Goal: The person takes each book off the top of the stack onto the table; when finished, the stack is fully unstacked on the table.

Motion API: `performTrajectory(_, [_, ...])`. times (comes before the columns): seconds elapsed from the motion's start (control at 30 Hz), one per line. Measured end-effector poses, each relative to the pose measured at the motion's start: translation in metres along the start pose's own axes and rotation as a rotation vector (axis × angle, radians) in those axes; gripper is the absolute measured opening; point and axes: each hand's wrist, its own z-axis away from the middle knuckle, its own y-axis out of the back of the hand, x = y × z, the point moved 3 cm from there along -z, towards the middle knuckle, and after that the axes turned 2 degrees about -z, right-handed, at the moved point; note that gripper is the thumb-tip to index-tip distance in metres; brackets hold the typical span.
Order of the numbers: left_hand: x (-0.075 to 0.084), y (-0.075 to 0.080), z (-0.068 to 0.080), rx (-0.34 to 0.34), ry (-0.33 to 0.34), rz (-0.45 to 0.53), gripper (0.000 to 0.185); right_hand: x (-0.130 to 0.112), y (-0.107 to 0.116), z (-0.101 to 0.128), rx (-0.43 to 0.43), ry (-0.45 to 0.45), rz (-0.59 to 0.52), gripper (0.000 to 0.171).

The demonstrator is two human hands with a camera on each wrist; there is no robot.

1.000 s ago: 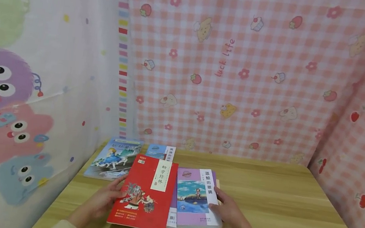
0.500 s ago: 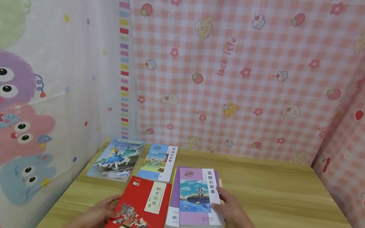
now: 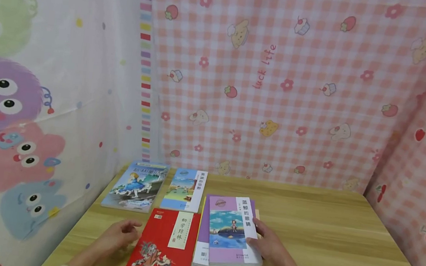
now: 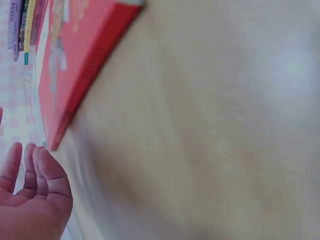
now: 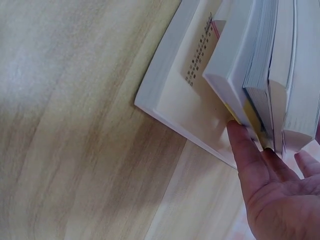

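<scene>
In the head view the left hand (image 3: pixel 120 239) is beside the left edge of a red book (image 3: pixel 160 251), apart from it, with loosely bent fingers. The left wrist view also shows a gap between this hand (image 4: pixel 37 195) and the red book (image 4: pixel 82 55). My right hand (image 3: pixel 269 244) holds the right side of a stack of books, thumb on the top purple-and-white book (image 3: pixel 228 237). Seen from the right wrist, its fingers (image 5: pixel 245 155) touch the edges of the upper books (image 5: pixel 260 65), above a wider cream bottom book (image 5: pixel 200 105).
A blue book with a girl in a blue dress (image 3: pixel 136 185) lies at the table's back left. Right of it lies a blue-and-white book (image 3: pixel 185 189). The wood-grain table (image 3: pixel 316 234) is bordered by a pink checked cloth (image 3: pixel 309 65) and a white cartoon cloth (image 3: pixel 89 69).
The red book has come down toward the near edge onto the table, uncovering the blue-and-white book. My left hand has let go of it. The right hand stays at the stack.
</scene>
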Motion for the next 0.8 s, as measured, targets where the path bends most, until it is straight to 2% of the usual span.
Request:
performTrajectory(0.13, [0.012,-0.005,-0.005,-0.021,0.003,0.003,0.039,0.001,0.0,0.001,0.004,0.005,-0.009,0.067])
performTrajectory(0.33, [0.034,-0.021,-0.01,-0.068,-0.038,0.024,0.041,0.002,-0.001,-0.001,0.015,-0.01,0.002,0.07])
performTrajectory(0.5, [0.049,-0.039,-0.014,-0.111,-0.064,0.051,0.046,0.0,-0.002,0.001,0.03,0.013,-0.023,0.069])
performTrajectory(0.67, [0.06,-0.059,-0.017,-0.19,-0.106,0.104,0.054,0.001,-0.003,0.003,0.033,0.061,-0.044,0.063])
performTrajectory(0.8, [0.069,-0.075,-0.02,-0.23,-0.128,0.144,0.058,0.003,-0.003,0.003,0.036,0.048,-0.034,0.059])
